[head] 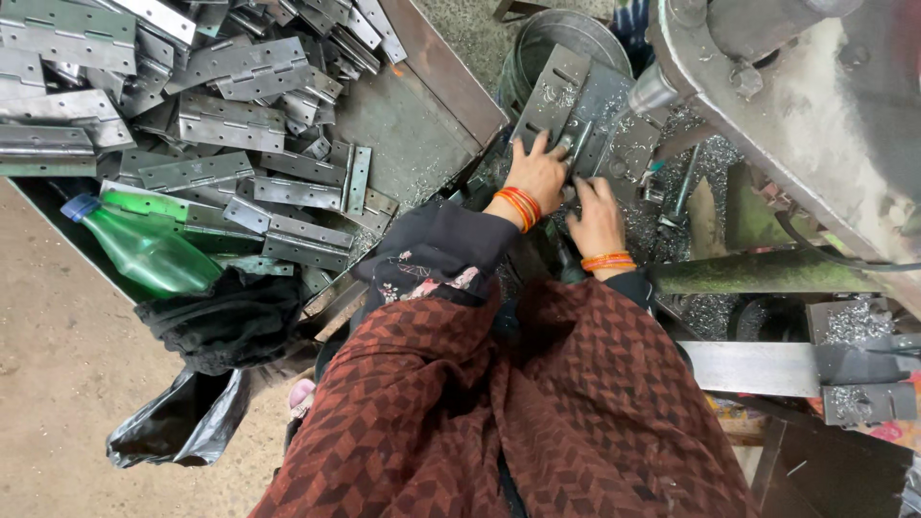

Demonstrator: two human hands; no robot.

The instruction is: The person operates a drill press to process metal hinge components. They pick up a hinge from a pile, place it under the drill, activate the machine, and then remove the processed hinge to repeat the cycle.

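Under the drill [652,91]: left hand [539,173] and right hand [597,213] flat, fingers spread on hinge [561,91]; fingertips partly hidden.

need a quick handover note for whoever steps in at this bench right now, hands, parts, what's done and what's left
Left hand: flat on the grey steel hinge plate, pressing it onto the machine bed.
Right hand: beside it, steadying the same plate near the drill spindle.
Parts: large heap of grey metal hinges in the tray on the left; green plastic bottle at its edge.
Done: plate is in position; metal shavings lie around the bed.
Left: the heap looks like it awaits handling; drilled or not cannot be told.
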